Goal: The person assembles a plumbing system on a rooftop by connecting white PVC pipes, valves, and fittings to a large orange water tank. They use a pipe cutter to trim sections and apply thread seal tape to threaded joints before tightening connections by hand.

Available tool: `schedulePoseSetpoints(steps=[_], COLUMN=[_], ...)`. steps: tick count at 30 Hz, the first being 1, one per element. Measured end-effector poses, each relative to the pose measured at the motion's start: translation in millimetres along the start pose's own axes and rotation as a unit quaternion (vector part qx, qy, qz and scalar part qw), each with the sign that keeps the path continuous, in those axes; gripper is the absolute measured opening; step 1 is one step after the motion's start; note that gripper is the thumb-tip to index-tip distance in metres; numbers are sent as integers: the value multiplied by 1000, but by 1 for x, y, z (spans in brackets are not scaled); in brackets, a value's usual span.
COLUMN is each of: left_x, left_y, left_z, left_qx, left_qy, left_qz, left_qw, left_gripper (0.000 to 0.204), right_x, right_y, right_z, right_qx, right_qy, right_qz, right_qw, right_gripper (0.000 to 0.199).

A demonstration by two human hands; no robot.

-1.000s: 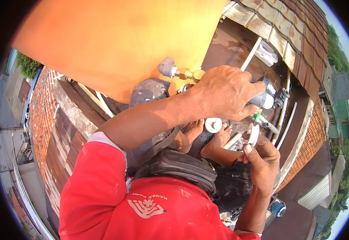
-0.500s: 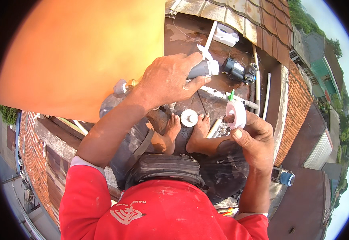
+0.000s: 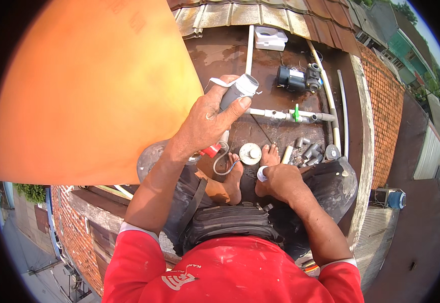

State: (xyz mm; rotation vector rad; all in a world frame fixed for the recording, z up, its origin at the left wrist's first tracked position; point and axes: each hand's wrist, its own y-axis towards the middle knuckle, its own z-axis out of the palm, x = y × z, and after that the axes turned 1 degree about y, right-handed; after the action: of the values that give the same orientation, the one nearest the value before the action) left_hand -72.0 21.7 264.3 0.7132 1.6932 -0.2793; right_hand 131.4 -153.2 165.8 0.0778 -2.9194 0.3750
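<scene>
My left hand point(image 3: 200, 123) is raised beside the orange tank, its fingers wrapped round a grey pipe fitting point(image 3: 231, 97). White thread tape point(image 3: 247, 86) covers the fitting's far end, and a loose strip loops off over the fingers. Down by my right foot, my right hand point(image 3: 284, 183) is closed on a white roll of thread tape point(image 3: 262, 173), mostly hidden by the hand. Between my feet sits a round white cap-like piece point(image 3: 250, 154), with a thin cable curving beside it. Something red point(image 3: 211, 150) shows just below my left wrist.
The big orange tank point(image 3: 94, 101) fills the left side. A dark pump point(image 3: 298, 79), white pipes with a green-handled valve point(image 3: 296, 114), and a foam block point(image 3: 270, 38) lie ahead. Several grey pipe pieces point(image 3: 312, 151) lie near my right foot. A low wall point(image 3: 362, 131) edges the right.
My right hand has dropped from chest height down toward my right foot with the tape roll. My left hand has tilted the fitting's taped end upward. The view has shifted.
</scene>
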Motion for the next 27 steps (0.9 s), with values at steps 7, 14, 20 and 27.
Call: schedulePoseSetpoints(steps=[7,14,20,27], left_x=[5,-13,-26,-5], left_y=[-7,5,13,15], left_z=[44,52,36,36], left_qx=[-16,-46,-9,134], left_qy=[-203,-272,-456,-640], left_qz=[-76,-101,-83,-114], left_qw=[976,956,886,748], left_gripper=[53,53,56,50], right_x=[53,54,41,28], right_y=[13,23,15,6], right_z=[-43,-53,-61,-67], right_qx=[-121,-162,-101,49], right_qy=[425,587,708,821], right_qz=[4,0,-11,-138], right_qw=[897,793,699,552], right_gripper=[93,67,45,51])
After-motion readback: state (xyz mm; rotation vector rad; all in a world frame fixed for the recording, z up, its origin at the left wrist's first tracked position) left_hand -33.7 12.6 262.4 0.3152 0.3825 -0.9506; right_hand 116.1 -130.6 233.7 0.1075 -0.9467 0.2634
